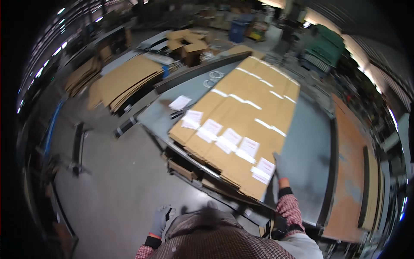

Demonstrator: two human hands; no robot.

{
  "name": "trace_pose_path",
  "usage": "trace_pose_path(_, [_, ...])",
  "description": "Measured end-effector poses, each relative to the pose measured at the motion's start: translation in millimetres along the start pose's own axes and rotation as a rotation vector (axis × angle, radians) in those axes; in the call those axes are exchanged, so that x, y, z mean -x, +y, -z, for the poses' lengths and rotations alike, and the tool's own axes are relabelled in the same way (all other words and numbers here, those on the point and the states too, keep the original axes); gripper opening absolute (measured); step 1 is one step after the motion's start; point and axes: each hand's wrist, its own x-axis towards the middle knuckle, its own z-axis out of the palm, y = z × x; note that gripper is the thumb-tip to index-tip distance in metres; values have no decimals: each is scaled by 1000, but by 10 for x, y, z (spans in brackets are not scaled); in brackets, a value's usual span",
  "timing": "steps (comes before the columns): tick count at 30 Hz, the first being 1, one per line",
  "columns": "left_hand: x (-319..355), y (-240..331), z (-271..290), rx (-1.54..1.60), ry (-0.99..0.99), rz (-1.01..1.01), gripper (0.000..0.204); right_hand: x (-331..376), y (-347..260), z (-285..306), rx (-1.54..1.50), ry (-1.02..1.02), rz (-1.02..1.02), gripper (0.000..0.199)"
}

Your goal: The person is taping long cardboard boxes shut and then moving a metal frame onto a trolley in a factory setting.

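Flat brown cardboard packs [250,112] lie side by side on a grey metal table [308,142], bound with white straps. Printed white sheets [228,140] sit across their near ends. My right hand [277,167], in a grey glove, rests against the right edge of the packs near the closest sheet; its fingers are stretched out. Down at my left side hangs my left hand [160,219], gloved too and away from the table. Its fingers look curled, with a small dark shape at them that I cannot make out.
On the table's left part are coiled white strap [211,83], a paper sheet [180,102] and a dark tool [177,114]. More cardboard stacks [129,80] stand at far left. A dark metal rail [202,73] borders the table. An orange-brown panel [345,172] lies to the right.
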Motion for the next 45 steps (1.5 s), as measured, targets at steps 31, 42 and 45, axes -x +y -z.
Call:
trace_pose_path(31, [2465, -941, 7558, 48, 913, -737, 41, 6818, -2260, -10233, 964, -2214, 927, 57])
trace_pose_path(42, [4464, -4588, 9211, -280, 1153, 419, 49, 12898, -1305, -13792, 106, -1934, 2566, 39])
trace_pose_path(45, [5136, -4650, 10081, 383, 1417, 464, 48, 15781, -1928, -14124, 153, -2419, 1710, 24])
